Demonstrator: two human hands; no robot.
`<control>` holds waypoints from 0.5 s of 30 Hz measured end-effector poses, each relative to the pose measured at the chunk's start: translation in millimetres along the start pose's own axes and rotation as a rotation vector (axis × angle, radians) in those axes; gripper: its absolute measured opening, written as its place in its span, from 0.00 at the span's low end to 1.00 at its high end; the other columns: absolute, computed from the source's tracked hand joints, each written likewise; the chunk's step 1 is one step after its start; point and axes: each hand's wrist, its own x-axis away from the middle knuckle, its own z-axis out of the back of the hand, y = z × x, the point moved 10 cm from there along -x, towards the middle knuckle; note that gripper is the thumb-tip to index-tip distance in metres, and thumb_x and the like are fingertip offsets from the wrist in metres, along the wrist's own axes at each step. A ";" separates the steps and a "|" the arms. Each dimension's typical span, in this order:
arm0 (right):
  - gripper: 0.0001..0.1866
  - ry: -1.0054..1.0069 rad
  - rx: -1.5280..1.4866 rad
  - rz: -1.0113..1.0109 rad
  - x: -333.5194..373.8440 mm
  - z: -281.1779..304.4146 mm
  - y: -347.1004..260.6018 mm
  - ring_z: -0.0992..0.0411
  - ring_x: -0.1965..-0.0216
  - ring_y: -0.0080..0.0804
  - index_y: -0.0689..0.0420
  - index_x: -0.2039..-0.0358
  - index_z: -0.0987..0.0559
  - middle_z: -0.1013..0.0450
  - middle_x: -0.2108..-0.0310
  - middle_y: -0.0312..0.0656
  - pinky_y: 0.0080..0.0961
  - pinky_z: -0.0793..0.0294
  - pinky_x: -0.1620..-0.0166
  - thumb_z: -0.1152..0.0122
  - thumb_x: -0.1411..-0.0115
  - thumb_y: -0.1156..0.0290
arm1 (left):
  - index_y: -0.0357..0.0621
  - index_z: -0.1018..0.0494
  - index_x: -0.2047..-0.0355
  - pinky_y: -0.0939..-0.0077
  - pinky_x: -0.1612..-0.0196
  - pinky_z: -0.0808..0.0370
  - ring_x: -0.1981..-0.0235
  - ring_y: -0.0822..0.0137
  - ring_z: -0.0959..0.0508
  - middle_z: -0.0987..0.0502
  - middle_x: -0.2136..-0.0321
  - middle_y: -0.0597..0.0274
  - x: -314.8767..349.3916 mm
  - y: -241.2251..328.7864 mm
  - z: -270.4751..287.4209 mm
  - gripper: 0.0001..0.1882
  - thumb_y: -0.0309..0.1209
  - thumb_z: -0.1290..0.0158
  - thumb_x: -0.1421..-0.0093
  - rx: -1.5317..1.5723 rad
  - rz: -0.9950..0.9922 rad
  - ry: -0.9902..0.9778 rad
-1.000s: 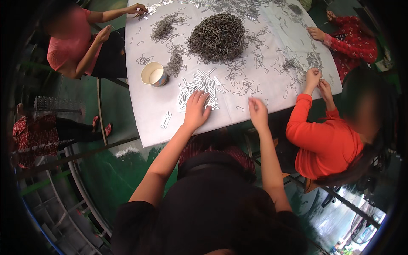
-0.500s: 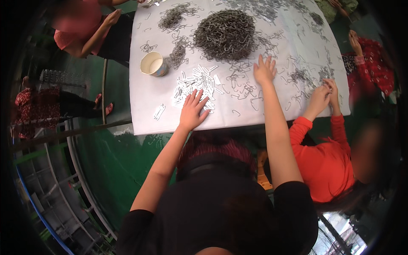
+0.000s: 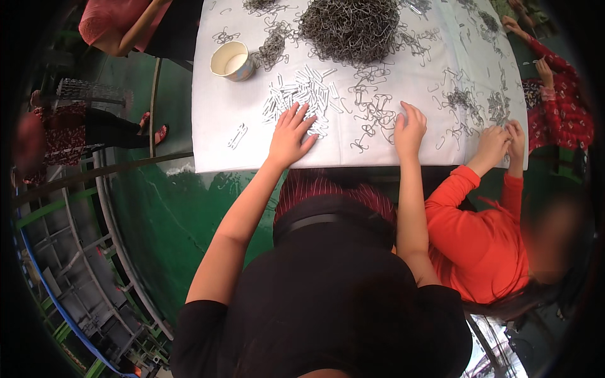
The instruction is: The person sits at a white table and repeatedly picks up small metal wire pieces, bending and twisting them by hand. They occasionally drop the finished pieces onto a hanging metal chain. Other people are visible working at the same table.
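Observation:
My left hand (image 3: 292, 134) lies flat with fingers spread, its fingertips on the near side of a pile of small white strips (image 3: 304, 88). My right hand (image 3: 411, 131) rests near the table's front edge, fingers a little bent and thumb apart, with nothing visible in it. Just left of it are scattered bent wire hooks (image 3: 378, 116). Beyond them rises a large grey heap of the same kind of hooks (image 3: 348, 31).
The white-covered table (image 3: 220, 157) also holds a paper cup (image 3: 230, 61), a few separate white strips (image 3: 237, 135) and smaller hook clusters (image 3: 462, 99). A person in an orange-red top (image 3: 476, 233) sits close on my right, hands over the table. Other people stand around.
My right hand has drawn back from beside the large heap toward the front edge, its fingers bending more. My left hand stays at the white strips. The view has shifted slightly.

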 end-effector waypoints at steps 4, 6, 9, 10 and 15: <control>0.09 -0.055 -0.016 -0.043 -20.7 -14.2 10.6 0.33 0.66 0.39 0.57 0.69 0.25 0.30 0.70 0.42 0.30 0.35 0.62 0.47 0.52 0.69 | 0.47 0.32 0.60 0.59 0.47 0.46 0.46 0.53 0.44 0.39 0.50 0.55 0.8 1.3 0.5 0.19 0.37 0.48 0.53 -0.019 -0.019 0.015; 0.10 -0.180 0.019 -0.222 -28.8 -29.8 14.1 0.31 0.73 0.39 0.58 0.74 0.25 0.29 0.76 0.42 0.31 0.32 0.66 0.44 0.53 0.65 | 0.46 0.32 0.60 0.59 0.47 0.46 0.47 0.53 0.43 0.38 0.51 0.54 2.1 1.3 1.2 0.19 0.37 0.48 0.54 -0.005 -0.021 0.030; 0.13 -0.410 0.261 -0.339 -33.3 -50.4 10.0 0.30 0.77 0.39 0.59 0.78 0.26 0.28 0.80 0.42 0.32 0.32 0.71 0.42 0.54 0.61 | 0.45 0.33 0.60 0.60 0.49 0.45 0.49 0.53 0.41 0.38 0.53 0.52 4.6 -0.7 4.6 0.21 0.37 0.47 0.55 0.057 0.012 0.057; 0.13 -0.424 0.251 -0.326 -34.3 -57.6 10.5 0.30 0.76 0.39 0.59 0.78 0.26 0.28 0.79 0.42 0.31 0.32 0.71 0.42 0.54 0.61 | 0.45 0.33 0.59 0.60 0.49 0.44 0.50 0.53 0.40 0.37 0.53 0.51 4.9 -3.0 4.2 0.21 0.37 0.47 0.55 0.090 0.029 0.064; 0.14 -0.483 0.089 -0.394 -24.8 -73.2 19.0 0.28 0.72 0.36 0.60 0.76 0.24 0.27 0.74 0.44 0.28 0.31 0.69 0.41 0.54 0.61 | 0.44 0.32 0.63 0.67 0.55 0.42 0.57 0.57 0.34 0.33 0.60 0.53 5.6 13.2 30.9 0.18 0.35 0.47 0.55 -0.093 0.003 0.225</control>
